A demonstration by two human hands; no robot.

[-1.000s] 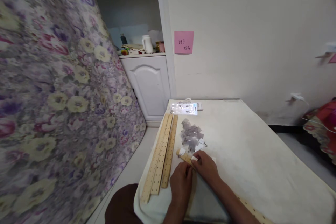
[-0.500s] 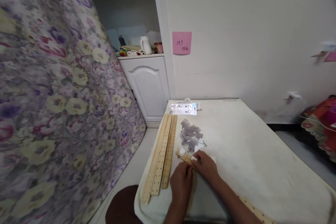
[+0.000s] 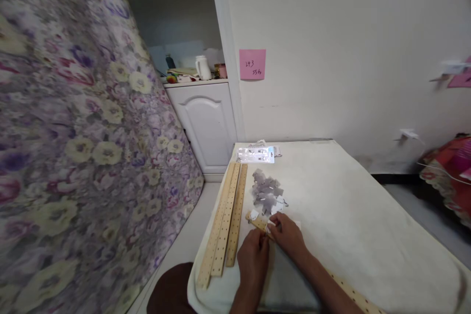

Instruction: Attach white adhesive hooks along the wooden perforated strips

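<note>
A long wooden strip (image 3: 353, 294) with rows of holes lies slantwise on the cloth-covered table, passing beneath my right forearm. Near its far end a small white tag (image 3: 254, 214) hangs on the strip. My right hand (image 3: 289, 233) pinches another white tag (image 3: 270, 225) against the wood a little further along. Just beside it, my left hand (image 3: 253, 254) has thumb and forefinger pressed together at the strip's near edge; what they grip is too small to make out. Beyond both hands lies a pile of greyish clear packets (image 3: 265, 189), with white tags on its near side.
Several perforated wooden strips (image 3: 223, 225) lie along the table's left side. Clear packaging (image 3: 255, 154) sits at the far edge. A floral curtain (image 3: 91, 147) hangs at left. A white cabinet (image 3: 206, 122) and a wall with a pink note (image 3: 252, 64) stand behind.
The view has shifted slightly. Both hands stay at the same spot on the strip, with small finger movements around the white tag.
</note>
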